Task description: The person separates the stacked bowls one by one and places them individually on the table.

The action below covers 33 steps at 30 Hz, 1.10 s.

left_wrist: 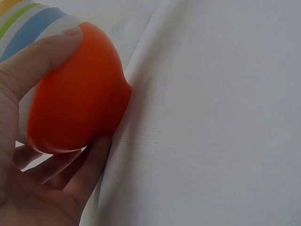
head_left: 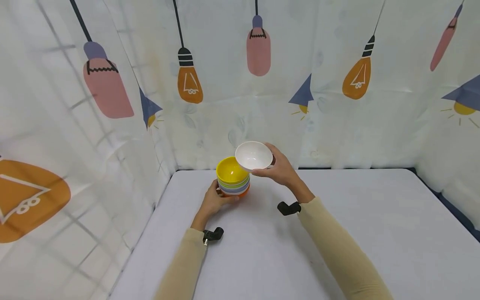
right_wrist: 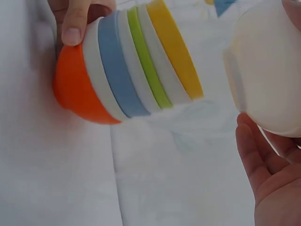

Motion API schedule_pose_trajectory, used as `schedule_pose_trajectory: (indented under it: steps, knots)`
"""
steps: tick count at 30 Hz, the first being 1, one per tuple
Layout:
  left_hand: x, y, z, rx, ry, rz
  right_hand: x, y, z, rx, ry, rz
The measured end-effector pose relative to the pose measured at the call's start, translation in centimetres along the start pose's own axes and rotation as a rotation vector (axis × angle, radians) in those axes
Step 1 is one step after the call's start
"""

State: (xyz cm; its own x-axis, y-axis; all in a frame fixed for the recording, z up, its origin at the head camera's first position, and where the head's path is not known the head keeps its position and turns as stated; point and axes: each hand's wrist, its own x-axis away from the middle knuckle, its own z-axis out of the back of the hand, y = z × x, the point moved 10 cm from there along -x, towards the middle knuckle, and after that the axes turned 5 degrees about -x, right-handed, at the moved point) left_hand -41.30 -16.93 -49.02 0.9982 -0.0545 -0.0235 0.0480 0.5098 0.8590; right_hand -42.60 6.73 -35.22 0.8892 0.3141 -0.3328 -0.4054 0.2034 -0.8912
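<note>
A stack of nested bowls stands on the table, with a yellow bowl [head_left: 230, 170] on top and an orange bowl [left_wrist: 82, 94] at the bottom. Between them show white, green and blue rims, such as the blue bowl [right_wrist: 121, 66]. My left hand [head_left: 213, 203] grips the stack low down, thumb on one side of the orange bowl and fingers on the other. A white bowl [head_left: 253, 155] is held by my right hand [head_left: 279, 170], up beside the stack's top right. In the right wrist view a gap separates this white bowl from the yellow rim.
The table [head_left: 356, 233] has a white cover. Behind it hangs a pale curtain [head_left: 232, 112] printed with lamps, which also runs along the left side. A dark strip edges the table at the back and right. Each wrist wears a black camera mount [head_left: 288, 208].
</note>
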Motion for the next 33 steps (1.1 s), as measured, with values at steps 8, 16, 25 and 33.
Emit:
schedule_pose_trajectory:
  steps: [8, 16, 25, 33]
  knots:
    - [-0.4, -0.3, -0.1, 0.020, 0.003, -0.018, 3.3, 3.1, 3.9, 0.000, 0.096, -0.045]
    - [-0.3, 0.0, -0.6, 0.048, -0.031, -0.030, 7.0, 7.1, 8.1, 0.063, 0.147, -0.117]
    - [-0.2, -0.1, -0.3, 0.070, -0.021, -0.036, 8.9, 6.4, 10.3, 0.135, 0.180, -0.177]
    - [-0.2, -0.1, -0.3, 0.075, -0.025, -0.017, 9.4, 10.2, 12.7, 0.174, 0.229, -0.167]
